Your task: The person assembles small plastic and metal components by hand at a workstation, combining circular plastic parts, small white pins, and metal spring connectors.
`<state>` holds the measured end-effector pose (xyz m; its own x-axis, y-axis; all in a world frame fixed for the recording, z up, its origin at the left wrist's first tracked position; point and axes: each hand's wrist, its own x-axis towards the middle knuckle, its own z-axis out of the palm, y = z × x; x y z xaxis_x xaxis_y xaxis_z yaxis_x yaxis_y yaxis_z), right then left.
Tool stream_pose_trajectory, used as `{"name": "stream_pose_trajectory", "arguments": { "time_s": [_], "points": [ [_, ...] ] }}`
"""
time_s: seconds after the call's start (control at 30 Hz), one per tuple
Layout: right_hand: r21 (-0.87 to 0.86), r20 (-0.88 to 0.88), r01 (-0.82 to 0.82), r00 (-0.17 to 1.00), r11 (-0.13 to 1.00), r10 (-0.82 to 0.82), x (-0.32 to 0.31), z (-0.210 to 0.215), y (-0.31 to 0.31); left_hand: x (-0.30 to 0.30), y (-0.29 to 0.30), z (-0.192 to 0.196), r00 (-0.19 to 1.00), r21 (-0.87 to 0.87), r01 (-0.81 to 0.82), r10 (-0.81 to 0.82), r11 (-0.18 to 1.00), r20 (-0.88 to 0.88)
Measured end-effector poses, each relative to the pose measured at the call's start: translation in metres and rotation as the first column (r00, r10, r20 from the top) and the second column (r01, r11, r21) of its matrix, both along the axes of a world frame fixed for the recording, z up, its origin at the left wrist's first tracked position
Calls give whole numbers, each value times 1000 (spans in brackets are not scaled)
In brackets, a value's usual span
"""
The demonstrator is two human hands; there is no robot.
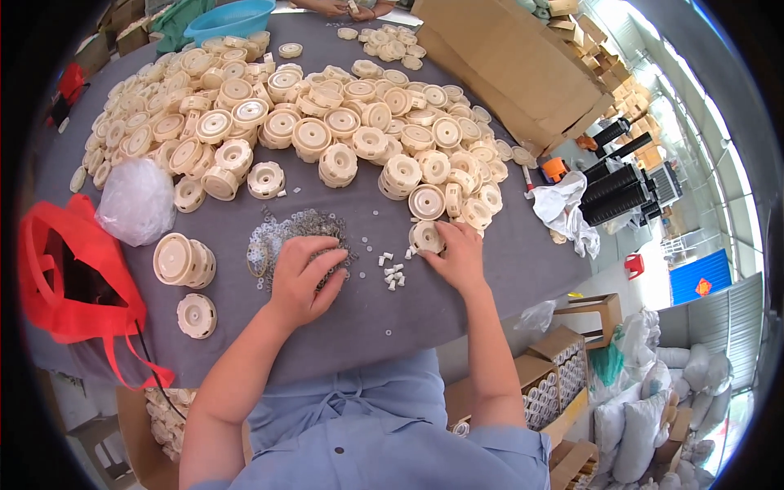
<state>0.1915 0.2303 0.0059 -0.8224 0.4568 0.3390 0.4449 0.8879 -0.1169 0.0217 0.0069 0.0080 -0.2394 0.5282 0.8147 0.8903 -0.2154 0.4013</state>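
Note:
My right hand (459, 258) is closed on a cream round plastic part (426, 237), thumb and fingers at its right edge, just above the table. Several small white plastic pieces (394, 278) lie to its left. My left hand (305, 279) is over a heap of tiny grey metal pieces (325, 225), fingers bent and apart; its thumb is hidden. Beside that heap spread small translucent rings (263, 245). A big pile of cream round parts (343, 122) covers the table's far side. Closer on the left are a stack of them (181, 260) and a single one (197, 315).
A red bag (90, 286) and a clear plastic bag (137, 201) sit at the table's left. Far back are a blue basin (230, 20) and another person's hands (347, 8). A large carton (514, 73) leans at the far right. Boxes (551, 380) stand below the right edge.

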Motion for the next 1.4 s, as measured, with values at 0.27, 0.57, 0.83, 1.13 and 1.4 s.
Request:
{"name": "stream_pose_trajectory", "arguments": {
  "time_s": [0.27, 0.57, 0.83, 1.13, 1.4],
  "points": [
    [-104, 124, 27, 992, 994, -14, -8, 13, 2, 5, 6, -4, 998, -31, 55, -54, 998, 37],
    [-38, -233, -319, 924, 947, 302, -45, 46, -93, 20, 13, -21, 138, 354, 409, -440, 841, 887],
    [-327, -403, -472, 853, 819, 331, -60, 21, -95, 0, 12, -19, -73, 308, 358, -302, 882, 950],
    [-283, -426, -431, 857, 857, 290, -72, 5, -96, 2, 10, -23, 212, 234, 392, -335, 890, 918],
    [-495, -704, -562, 706, 662, 73, -71, -16, -88, -2, 6, -11, 773, -50, 173, -104, 984, 626]
  ]
}}
